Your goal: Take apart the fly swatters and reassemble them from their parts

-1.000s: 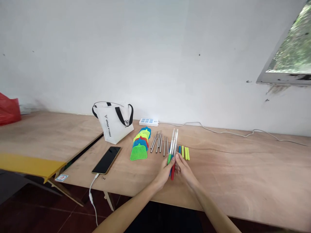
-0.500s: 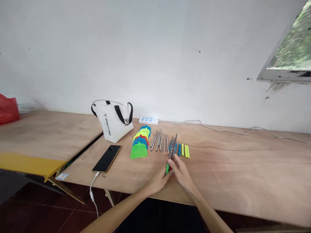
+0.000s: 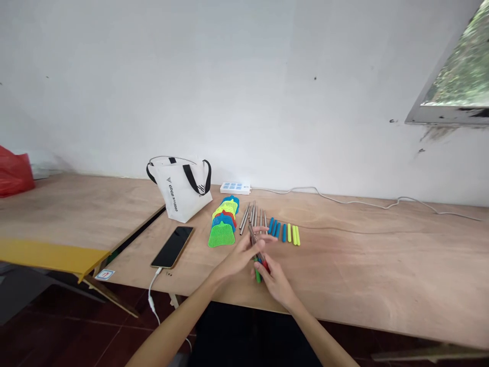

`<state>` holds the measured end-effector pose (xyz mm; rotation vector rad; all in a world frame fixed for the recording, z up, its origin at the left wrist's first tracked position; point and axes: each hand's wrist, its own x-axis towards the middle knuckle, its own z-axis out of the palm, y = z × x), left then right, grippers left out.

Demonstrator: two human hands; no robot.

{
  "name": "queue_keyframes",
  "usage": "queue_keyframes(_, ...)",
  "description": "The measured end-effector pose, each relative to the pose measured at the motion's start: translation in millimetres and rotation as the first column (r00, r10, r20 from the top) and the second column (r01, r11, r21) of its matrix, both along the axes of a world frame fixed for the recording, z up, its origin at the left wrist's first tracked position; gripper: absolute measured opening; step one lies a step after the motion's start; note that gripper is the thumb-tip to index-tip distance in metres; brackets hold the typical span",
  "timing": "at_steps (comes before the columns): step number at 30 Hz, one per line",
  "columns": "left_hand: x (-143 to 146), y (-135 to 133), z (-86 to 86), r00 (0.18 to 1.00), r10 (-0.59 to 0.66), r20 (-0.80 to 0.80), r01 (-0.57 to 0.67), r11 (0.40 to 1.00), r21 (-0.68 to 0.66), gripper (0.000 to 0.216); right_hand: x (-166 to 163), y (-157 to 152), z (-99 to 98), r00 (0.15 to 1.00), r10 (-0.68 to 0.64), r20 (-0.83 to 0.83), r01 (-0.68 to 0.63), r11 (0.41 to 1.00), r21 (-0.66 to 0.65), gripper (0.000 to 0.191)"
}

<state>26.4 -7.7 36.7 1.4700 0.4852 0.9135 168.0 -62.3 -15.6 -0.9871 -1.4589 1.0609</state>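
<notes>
My right hand (image 3: 278, 283) is closed around the coloured handles of a small bundle of metal fly swatter rods (image 3: 252, 235). A green handle (image 3: 257, 276) sticks out below, with red and blue ones partly hidden by the fingers. My left hand (image 3: 241, 255) is at the rods, its fingers stretched out past them and its thumb alongside. Just beyond lie several loose metal rods (image 3: 245, 220). Blue handles (image 3: 284, 233) and yellow handles (image 3: 294, 235) are lined up to the right. Perforated fly swatter heads (image 3: 221, 236) in green, blue, red and yellow overlap on the left.
A phone (image 3: 172, 247) with a white cable lies left of the swatter heads. Behind it stands a white tote bag (image 3: 179, 196). A power strip (image 3: 236, 188) sits by the wall, its cord running right. The wooden table (image 3: 367, 275) has a gap at its left side.
The bundled rods have tipped leftward and come nearer to me. My left hand has moved from the handles up to the rods, its fingers now stretched out; my right hand has shifted down to the handles.
</notes>
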Motion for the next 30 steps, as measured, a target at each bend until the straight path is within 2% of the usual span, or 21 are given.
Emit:
queue_keyframes(2, 19.9, 1.4, 1.0, 0.988, 0.058, 0.145, -0.04, 0.991, -0.127, 0.045, -1.6, -2.2, -2.2, 0.998, 0.063, -0.014, -0.063, 0.997, -0.038, 0.042)
queue_keyframes(4, 35.1, 1.3, -3.6, 0.942, 0.172, 0.287, -0.096, 0.96, -0.263, 0.049, -1.1, -5.8, -4.8, 0.99, 0.12, -0.069, -0.127, 0.986, -0.11, 0.046)
queue_keyframes(5, 39.6, 0.6, -6.2, 0.917, 0.21, 0.338, -0.096, 0.941, -0.323, 0.049, -0.2, -8.1, -6.4, 0.985, 0.14, -0.105, -0.155, 0.977, -0.15, 0.049)
queue_keyframes(7, 42.6, -2.0, -9.7, 0.896, 0.202, 0.395, -0.024, 0.911, -0.411, 0.047, 2.2, -13.1, -10.0, 0.972, 0.157, -0.177, -0.194, 0.957, -0.215, 0.053)
queue_keyframes(11, 39.0, -7.4, -8.2, 0.91, 0.083, 0.407, 0.136, 0.867, -0.48, 0.046, 3.1, -21.6, -12.0, 0.942, 0.152, -0.299, -0.239, 0.931, -0.278, 0.053)
queue_keyframes(15, 45.4, -1.3, -11.0, 0.911, 0.155, 0.382, 0.077, 0.847, -0.525, 0.052, -8.0, -22.2, -0.8, 0.907, 0.078, -0.415, -0.242, 0.901, -0.361, 0.056)
queue_keyframes(19, 43.6, 31.9, -10.5, 0.921, 0.228, 0.315, 0.012, 0.793, -0.609, 0.053, -26.9, -30.2, 4.0, 0.882, -0.042, -0.468, -0.195, 0.873, -0.447, 0.059)
queue_keyframes(21, 28.5, 59.2, -0.3, 0.89, 0.316, 0.329, -0.037, 0.769, -0.638, 0.052, -38.9, -47.0, -6.1, 0.893, 0.015, -0.45, -0.252, 0.845, -0.471, 0.059)
queue_keyframes(23, 5.4, 87.6, 14.7, 0.79, 0.488, 0.371, -0.14, 0.733, -0.666, 0.052, -51.1, -70.6, -21.1, 0.898, 0.249, -0.364, -0.41, 0.772, -0.485, 0.058)
queue_keyframes(24, -6.7, 99.8, 22.0, 0.759, 0.526, 0.384, -0.171, 0.729, -0.663, 0.053, -55.6, -82.3, -27.3, 0.878, 0.379, -0.293, -0.478, 0.74, -0.474, 0.056)
queue_keyframes(25, -17.7, 109.3, 27.7, 0.743, 0.542, 0.393, -0.185, 0.731, -0.657, 0.052, -57.9, -92.0, -30.6, 0.883, 0.414, -0.221, -0.468, 0.743, -0.478, 0.055)
queue_keyframes(27, -32.1, 119.1, 32.0, 0.738, 0.539, 0.405, -0.197, 0.747, -0.635, 0.049, -51.4, -100.1, -25.0, 0.905, 0.412, -0.106, -0.409, 0.773, -0.485, 0.059)
queue_keyframes(28, -34.3, 119.5, 30.1, 0.765, 0.505, 0.4, -0.187, 0.768, -0.612, 0.048, -41.0, -96.5, -16.3, 0.936, 0.342, -0.081, -0.339, 0.821, -0.459, 0.061)
queue_keyframes(30, -29.0, 113.7, 19.0, 0.844, 0.411, 0.343, -0.161, 0.806, -0.57, 0.046, -5.5, -72.8, 6.1, 0.975, 0.218, -0.032, -0.21, 0.872, -0.442, 0.065)
